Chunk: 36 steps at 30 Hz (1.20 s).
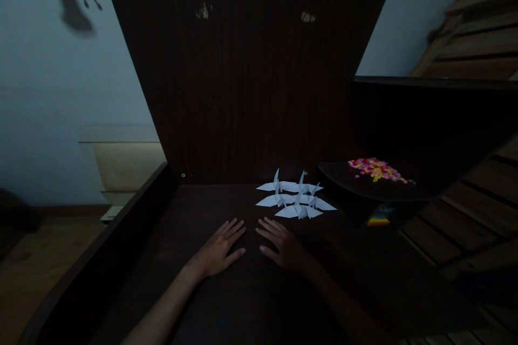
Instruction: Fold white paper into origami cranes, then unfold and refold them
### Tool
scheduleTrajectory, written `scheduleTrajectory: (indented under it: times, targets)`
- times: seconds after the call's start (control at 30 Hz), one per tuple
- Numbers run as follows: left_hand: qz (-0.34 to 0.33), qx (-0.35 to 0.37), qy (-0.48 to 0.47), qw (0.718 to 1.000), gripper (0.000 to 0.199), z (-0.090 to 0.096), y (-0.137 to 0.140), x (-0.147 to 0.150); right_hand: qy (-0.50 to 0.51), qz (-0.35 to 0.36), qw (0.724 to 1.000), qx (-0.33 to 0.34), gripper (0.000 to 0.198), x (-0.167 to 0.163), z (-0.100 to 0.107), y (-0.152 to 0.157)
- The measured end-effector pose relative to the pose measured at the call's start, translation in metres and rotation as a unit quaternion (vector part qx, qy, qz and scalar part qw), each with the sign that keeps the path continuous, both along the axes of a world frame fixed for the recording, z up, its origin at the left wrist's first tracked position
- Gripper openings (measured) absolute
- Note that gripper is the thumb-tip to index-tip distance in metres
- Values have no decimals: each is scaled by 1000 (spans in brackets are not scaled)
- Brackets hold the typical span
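White folded-paper birds (pixel 301 199) are standing close together on the dark tabletop (pixel 202 210), just beyond the right hand (pixel 285 245). That hand and the left hand (pixel 220 249) are lying palm down, fingers spread, each grip holding nothing. Such thin paper is probably calling for a light pinch, sparing the wingtips; neighbouring wings are crowding the way. To the right, a curved shelf (pixel 339 177) is carrying small colourful pieces (pixel 378 168); behind, a tall panel (pixel 259 81) is blocking further reach.

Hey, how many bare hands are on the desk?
2: the left hand lies flat, and the right hand sits across a gap, nearer the folded white papers.
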<state>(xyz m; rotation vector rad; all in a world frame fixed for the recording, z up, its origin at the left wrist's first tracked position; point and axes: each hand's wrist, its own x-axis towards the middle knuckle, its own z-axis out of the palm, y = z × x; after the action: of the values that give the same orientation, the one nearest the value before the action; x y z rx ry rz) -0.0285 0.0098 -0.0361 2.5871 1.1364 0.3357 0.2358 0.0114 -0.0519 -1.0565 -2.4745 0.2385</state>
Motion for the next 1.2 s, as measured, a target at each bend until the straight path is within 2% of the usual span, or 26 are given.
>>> scheduleTrajectory:
  times: [0.5, 0.93, 1.2]
  targets:
    - [1, -6, 1, 1000, 60, 2, 0, 0, 1, 3, 1000, 22, 49, 0, -4, 2]
    - [4, -20, 9, 1000, 61, 11, -1, 2, 17, 7, 1000, 21, 50, 1, -7, 2]
    - [4, -24, 1, 1000, 60, 9, 0, 1, 19, 4, 1000, 16, 49, 0, -5, 2]
